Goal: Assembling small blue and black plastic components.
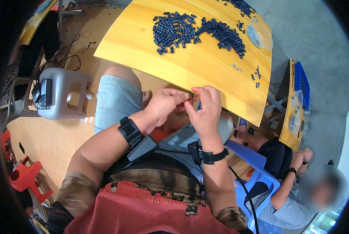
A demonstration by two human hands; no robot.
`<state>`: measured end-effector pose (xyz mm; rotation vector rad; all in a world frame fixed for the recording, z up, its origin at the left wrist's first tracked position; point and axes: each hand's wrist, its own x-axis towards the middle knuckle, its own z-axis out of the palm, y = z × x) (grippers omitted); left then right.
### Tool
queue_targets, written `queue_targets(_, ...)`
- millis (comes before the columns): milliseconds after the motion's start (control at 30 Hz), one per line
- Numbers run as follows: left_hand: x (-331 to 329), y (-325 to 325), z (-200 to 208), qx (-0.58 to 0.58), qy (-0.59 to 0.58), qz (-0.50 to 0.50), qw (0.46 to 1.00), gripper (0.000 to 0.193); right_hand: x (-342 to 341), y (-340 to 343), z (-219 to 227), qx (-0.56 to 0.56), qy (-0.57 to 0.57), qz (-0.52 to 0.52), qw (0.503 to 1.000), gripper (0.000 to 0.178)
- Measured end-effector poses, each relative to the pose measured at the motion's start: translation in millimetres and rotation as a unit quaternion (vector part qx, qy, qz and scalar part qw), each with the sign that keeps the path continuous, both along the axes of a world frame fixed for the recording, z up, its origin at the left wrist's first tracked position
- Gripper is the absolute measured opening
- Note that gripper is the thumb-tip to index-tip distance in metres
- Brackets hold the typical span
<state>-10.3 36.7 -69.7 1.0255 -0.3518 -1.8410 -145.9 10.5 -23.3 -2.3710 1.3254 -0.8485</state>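
The yellow surface [135, 46] carries heaps of black parts [174, 33] and a clear bowl [266, 36]; a pale stool [63, 107] stands left on the floor [57, 136]. By the surface's near edge, the left hand [167, 104] pinches a small dark piece [190, 94]; the right hand [206, 111] curls beside it, grip unclear.

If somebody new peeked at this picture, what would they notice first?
Probably the piles of small dark pieces heaped on the far part of the yellow table. Next, the left hand and right hand, meeting at a tiny dark part by the table's near edge. Then the bright red stool at lower left.
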Motion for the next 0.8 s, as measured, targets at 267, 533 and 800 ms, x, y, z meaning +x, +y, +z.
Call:
queue_targets(267, -1, -1, 16, -0.009, -0.043, 0.009, 0.999, 0.015, 1, -4, 1, -0.030, 0.007, 0.005, 1.000, 0.034)
queue_targets(533, -11, 2, 19, 0.023, -0.017, 0.060, 0.998, 0.016, -2, -9, 1, -0.040, 0.018, 0.039, 0.998, 0.034)
queue_targets(800, -13, 0, 18, 0.035, 0.032, 0.084, 0.995, 0.016, 0, -11, 0, -0.038, 0.002, 0.032, 0.999, 0.034)
